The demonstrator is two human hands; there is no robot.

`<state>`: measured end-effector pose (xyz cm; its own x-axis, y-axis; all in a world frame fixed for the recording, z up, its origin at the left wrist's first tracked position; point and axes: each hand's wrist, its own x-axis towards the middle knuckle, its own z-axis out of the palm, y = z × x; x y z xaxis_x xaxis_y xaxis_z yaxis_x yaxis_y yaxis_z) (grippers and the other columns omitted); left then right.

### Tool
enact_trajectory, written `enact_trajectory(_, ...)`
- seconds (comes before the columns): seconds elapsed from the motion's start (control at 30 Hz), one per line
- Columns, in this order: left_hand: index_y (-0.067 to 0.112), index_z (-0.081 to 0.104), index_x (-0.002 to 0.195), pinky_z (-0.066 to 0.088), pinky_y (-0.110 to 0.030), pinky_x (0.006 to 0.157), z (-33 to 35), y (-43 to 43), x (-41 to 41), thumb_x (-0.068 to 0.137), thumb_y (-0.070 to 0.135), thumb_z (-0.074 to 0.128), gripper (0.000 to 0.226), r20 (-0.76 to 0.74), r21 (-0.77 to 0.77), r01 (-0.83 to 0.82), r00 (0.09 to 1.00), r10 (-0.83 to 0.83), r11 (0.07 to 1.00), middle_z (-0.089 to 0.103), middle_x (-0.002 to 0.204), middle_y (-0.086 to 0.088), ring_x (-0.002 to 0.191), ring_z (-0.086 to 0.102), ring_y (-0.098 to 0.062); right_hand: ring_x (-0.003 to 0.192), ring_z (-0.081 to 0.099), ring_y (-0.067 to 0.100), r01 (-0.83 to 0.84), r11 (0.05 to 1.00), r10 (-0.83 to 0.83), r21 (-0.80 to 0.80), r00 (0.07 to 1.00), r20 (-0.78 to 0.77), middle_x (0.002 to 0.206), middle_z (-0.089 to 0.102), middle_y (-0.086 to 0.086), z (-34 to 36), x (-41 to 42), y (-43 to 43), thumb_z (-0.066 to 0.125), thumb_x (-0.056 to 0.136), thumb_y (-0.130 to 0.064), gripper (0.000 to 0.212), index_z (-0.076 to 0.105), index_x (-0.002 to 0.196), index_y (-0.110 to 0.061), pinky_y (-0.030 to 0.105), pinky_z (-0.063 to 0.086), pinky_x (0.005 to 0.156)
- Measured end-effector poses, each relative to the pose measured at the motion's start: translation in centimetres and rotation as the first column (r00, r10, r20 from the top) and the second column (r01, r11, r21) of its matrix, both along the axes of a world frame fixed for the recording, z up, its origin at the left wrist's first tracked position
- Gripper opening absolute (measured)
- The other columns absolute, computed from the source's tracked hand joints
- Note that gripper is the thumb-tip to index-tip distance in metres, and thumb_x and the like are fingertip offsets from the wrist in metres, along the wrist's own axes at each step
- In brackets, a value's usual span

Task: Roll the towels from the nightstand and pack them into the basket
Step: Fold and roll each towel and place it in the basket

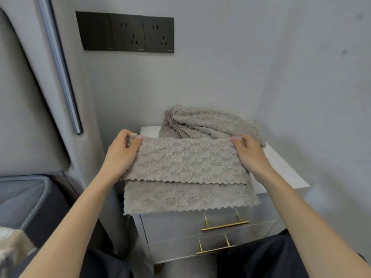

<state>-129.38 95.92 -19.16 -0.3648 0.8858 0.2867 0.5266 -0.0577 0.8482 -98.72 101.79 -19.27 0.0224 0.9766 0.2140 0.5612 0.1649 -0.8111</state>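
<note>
Against a grey wall, the white nightstand (285, 167) carries a heap of towels (204, 121). The left hand (122, 151) and right hand (249, 153) each pinch a top corner of one folded towel (186, 167) over its front edge. Nothing looks rolled yet, and no basket shows.

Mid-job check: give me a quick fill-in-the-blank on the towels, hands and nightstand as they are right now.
The left hand and right hand each pinch a top ____ of the folded towel.
Other towels lie heaped at the ____ of the nightstand.
Its drawer fronts show ____ gold handles.
Missing words: corner; back; two.
</note>
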Motion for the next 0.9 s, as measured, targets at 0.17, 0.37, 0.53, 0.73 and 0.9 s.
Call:
enact_trajectory(0.17,0.016,0.05,0.09,0.038,-0.026,0.061,-1.9,1.5,0.2,0.095,0.038,0.049,0.022,-0.205,-0.07,-0.025,0.979,0.01,0.997,0.062,0.079,-0.003,0.067,0.053,-0.012,0.057,0.042,0.015,0.022,0.998,-0.037,0.06,0.965,0.259,0.065,0.047,-0.001,-1.9,0.0,1.6,0.049,0.098,-0.036,0.026,0.05,0.087,-0.012,0.03,0.028,0.051)
enact_trajectory(0.37,0.017,0.05,0.119,0.047,-0.036,0.081,-3.3,2.3,0.0,0.096,0.034,0.048,0.029,-0.288,-0.185,-0.03,0.957,-0.025,0.982,0.06,0.111,-0.006,0.098,0.057,-0.023,0.059,0.052,0.017,0.048,0.989,-0.092,0.143,0.943,0.319,0.065,0.056,-0.001,-2.2,0.3,1.8,0.055,0.094,-0.041,0.026,0.052,0.084,-0.018,0.029,0.033,0.05)
enact_trajectory(0.53,0.008,0.051,0.115,0.046,-0.033,0.077,-3.9,2.6,-0.5,0.094,0.039,0.049,0.038,-0.287,-0.316,-0.104,0.958,0.01,0.943,0.063,0.103,-0.009,0.093,0.059,-0.026,0.063,0.053,0.019,0.143,0.982,-0.18,0.123,0.908,0.379,0.065,0.055,-0.002,-1.6,1.4,0.8,0.051,0.092,-0.051,0.039,0.044,0.076,-0.016,0.03,0.032,0.052)
enact_trajectory(0.73,0.01,0.058,0.102,0.052,-0.035,0.073,-3.6,2.5,-0.8,0.091,0.043,0.055,0.036,-0.205,-0.325,-0.106,0.978,0.039,0.94,0.063,0.085,-0.002,0.082,0.06,-0.022,0.07,0.064,0.034,0.017,0.992,0.034,-0.125,0.919,0.392,0.076,0.069,0.017,-1.5,2.0,0.2,0.044,0.095,-0.054,0.062,0.065,0.077,0.002,0.045,0.055,0.072)
enact_trajectory(0.9,0.005,0.042,0.128,0.049,-0.037,0.08,-3.3,1.6,0.2,0.092,0.038,0.055,0.051,-0.202,-0.291,-0.083,0.979,0.024,0.953,0.06,0.104,-0.01,0.094,0.057,-0.026,0.041,0.034,0.017,-0.017,0.985,0.087,-0.172,0.908,0.409,0.045,0.034,0.005,-1.7,1.6,0.3,0.054,0.086,-0.059,0.059,0.032,0.053,-0.016,0.031,0.026,0.045)
